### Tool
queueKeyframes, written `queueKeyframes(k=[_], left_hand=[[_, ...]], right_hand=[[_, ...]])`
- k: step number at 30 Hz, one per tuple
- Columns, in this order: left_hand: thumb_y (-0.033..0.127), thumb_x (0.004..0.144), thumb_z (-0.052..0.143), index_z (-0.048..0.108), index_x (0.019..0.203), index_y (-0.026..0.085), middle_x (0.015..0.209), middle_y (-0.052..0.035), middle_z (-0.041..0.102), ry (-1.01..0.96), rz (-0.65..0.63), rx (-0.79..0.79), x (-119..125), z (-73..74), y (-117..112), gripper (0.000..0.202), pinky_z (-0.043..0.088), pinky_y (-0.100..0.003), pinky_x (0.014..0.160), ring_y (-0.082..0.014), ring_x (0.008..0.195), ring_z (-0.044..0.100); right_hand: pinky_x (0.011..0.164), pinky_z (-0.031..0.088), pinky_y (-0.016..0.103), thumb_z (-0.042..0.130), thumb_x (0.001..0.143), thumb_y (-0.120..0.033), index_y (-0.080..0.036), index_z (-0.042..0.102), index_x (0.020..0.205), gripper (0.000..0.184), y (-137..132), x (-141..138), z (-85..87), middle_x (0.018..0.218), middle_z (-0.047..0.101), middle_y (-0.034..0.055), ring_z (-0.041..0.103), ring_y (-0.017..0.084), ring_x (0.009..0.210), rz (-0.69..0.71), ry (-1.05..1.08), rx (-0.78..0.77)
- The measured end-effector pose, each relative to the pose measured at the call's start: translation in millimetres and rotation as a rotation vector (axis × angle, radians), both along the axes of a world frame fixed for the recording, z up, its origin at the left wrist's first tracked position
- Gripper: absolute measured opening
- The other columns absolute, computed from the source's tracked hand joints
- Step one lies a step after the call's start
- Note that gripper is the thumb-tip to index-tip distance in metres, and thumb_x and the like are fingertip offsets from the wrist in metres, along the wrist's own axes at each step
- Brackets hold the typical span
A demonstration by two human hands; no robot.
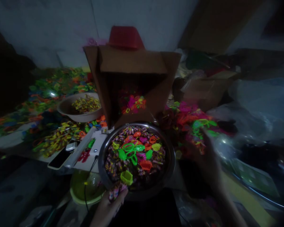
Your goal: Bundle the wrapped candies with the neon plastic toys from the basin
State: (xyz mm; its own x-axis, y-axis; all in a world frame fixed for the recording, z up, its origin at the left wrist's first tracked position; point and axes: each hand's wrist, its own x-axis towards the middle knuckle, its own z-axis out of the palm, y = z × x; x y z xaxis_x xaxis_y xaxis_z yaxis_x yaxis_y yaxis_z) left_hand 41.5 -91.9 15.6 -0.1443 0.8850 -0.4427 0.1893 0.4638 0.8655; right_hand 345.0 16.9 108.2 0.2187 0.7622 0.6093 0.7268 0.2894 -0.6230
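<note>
A round metal bowl [101, 164] in front of me is full of small wrapped candies and bright plastic toy pieces in green, orange, pink and yellow. My left hand [109, 206] is at the bowl's near rim, fingers closed on a few wrapped candies [115, 191], next to a yellow-green plastic piece [126, 177]. My right hand [209, 157] reaches out to the right over a heap of pink, orange and green plastic pieces [191, 121]. It is smeared by motion and its fingers cannot be made out.
An open cardboard box [132, 75] lies on its side behind the bowl with colourful pieces inside and a red basket [125, 37] on top. At left are a pale bowl of yellow bits [81, 107], a phone [59, 159], a white device [85, 148] and a yellow-green bowl [85, 189]. Plastic bags lie at right.
</note>
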Motion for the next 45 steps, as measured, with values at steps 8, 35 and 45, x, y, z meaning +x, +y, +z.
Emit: queueKeyframes(k=[8,35,45], left_hand=[[0.054,0.069,0.064,0.065,0.073,0.019,0.062,0.0002,0.067,0.070,0.033,0.140,-12.0,24.8,-3.8,0.036,0.049,-0.024,0.060,-0.0180,0.063,0.063],[0.048,0.063,0.075,0.068,0.075,0.016,0.063,-0.0022,0.071,-0.271,-0.094,0.152,9.8,55.9,0.6,0.035,0.053,-0.026,0.062,-0.0184,0.062,0.066],[0.031,0.052,0.079,0.064,0.076,0.021,0.069,0.0018,0.072,-0.018,0.102,0.309,17.0,67.6,-3.0,0.031,0.056,-0.022,0.059,-0.0187,0.064,0.068]], right_hand=[[0.101,0.043,0.034,0.060,0.086,-0.024,-0.020,0.062,0.112,0.027,-25.0,-120.2,-80.9,0.124,0.057,0.0067,0.052,0.020,0.114,1.025,-0.613,-0.350],[0.065,0.049,0.025,0.039,0.093,-0.049,-0.017,0.053,0.103,0.036,-55.5,-119.9,-46.9,0.079,0.062,0.0024,0.059,0.013,0.069,1.154,0.441,-0.617],[0.053,0.044,0.020,0.061,0.081,-0.049,-0.020,0.051,0.096,0.035,-62.1,-98.6,-31.4,0.078,0.059,0.0009,0.054,0.011,0.062,1.049,0.359,-0.624]])
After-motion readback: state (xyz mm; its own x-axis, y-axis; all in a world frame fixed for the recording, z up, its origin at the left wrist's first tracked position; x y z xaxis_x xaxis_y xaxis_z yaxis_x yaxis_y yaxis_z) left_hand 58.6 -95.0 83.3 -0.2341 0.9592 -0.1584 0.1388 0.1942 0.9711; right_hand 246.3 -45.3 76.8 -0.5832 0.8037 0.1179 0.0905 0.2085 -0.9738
